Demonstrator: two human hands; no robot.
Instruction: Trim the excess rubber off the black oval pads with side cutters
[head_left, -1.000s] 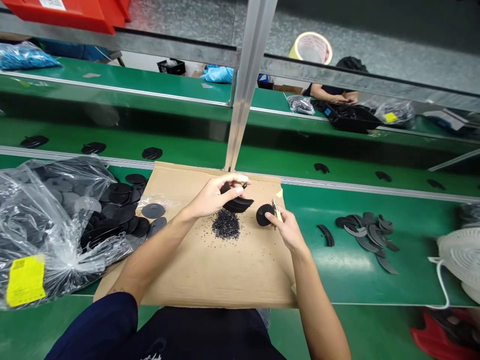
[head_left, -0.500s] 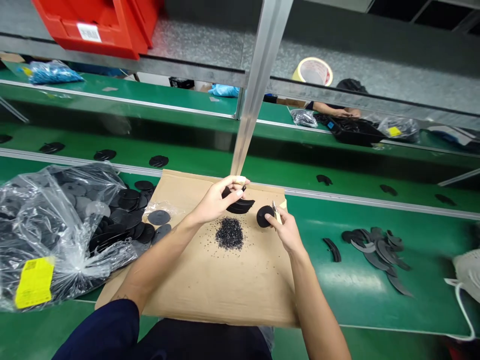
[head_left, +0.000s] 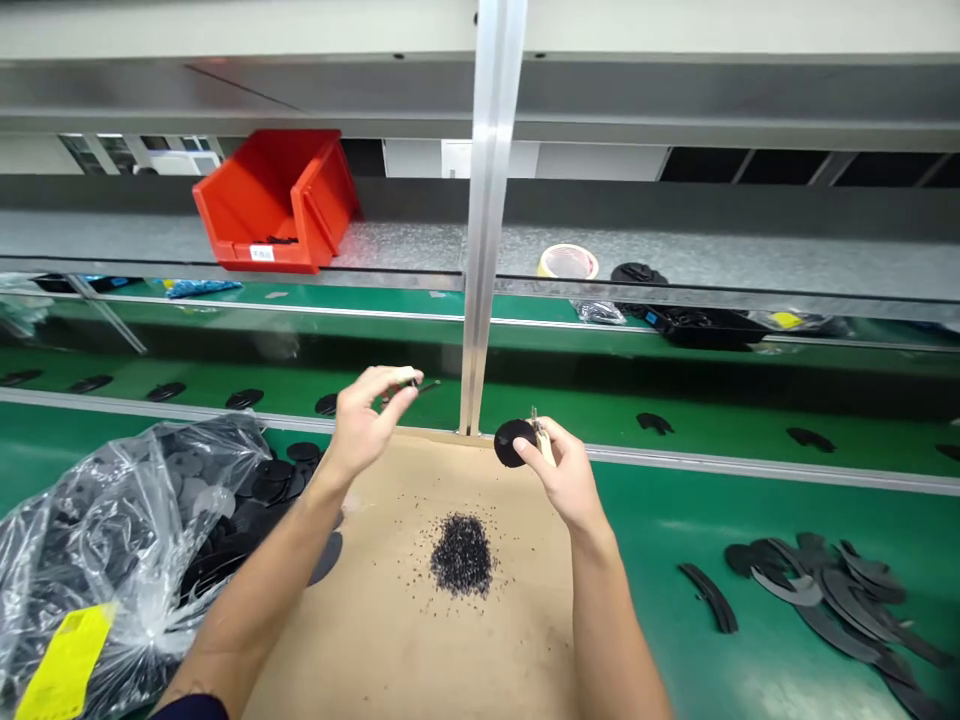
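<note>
My left hand (head_left: 366, 418) is raised over the far edge of the cardboard sheet (head_left: 390, 630), thumb and fingers pinched on a thin black piece (head_left: 411, 384) that shows edge-on. To its right, my right hand (head_left: 561, 472) grips a small black disc (head_left: 511, 443) between thumb and forefinger. A small metal tool (head_left: 535, 418) sticks up from the same hand. Below and between the hands, a heap of black crumbs (head_left: 461, 553) lies on the cardboard.
A clear plastic bag (head_left: 105, 520) of black discs lies at the left. Curved black offcuts (head_left: 825, 590) are piled on the green table at the right. An aluminium post (head_left: 484, 250) rises behind the cardboard. Beyond it, a conveyor carries black pieces (head_left: 654, 422). A red bin (head_left: 274, 200) and tape roll (head_left: 568, 262) sit on the shelf.
The view has tilted up. My left hand has moved up and to the left with its black piece, away from the right hand. The right hand still holds the disc and tool.
</note>
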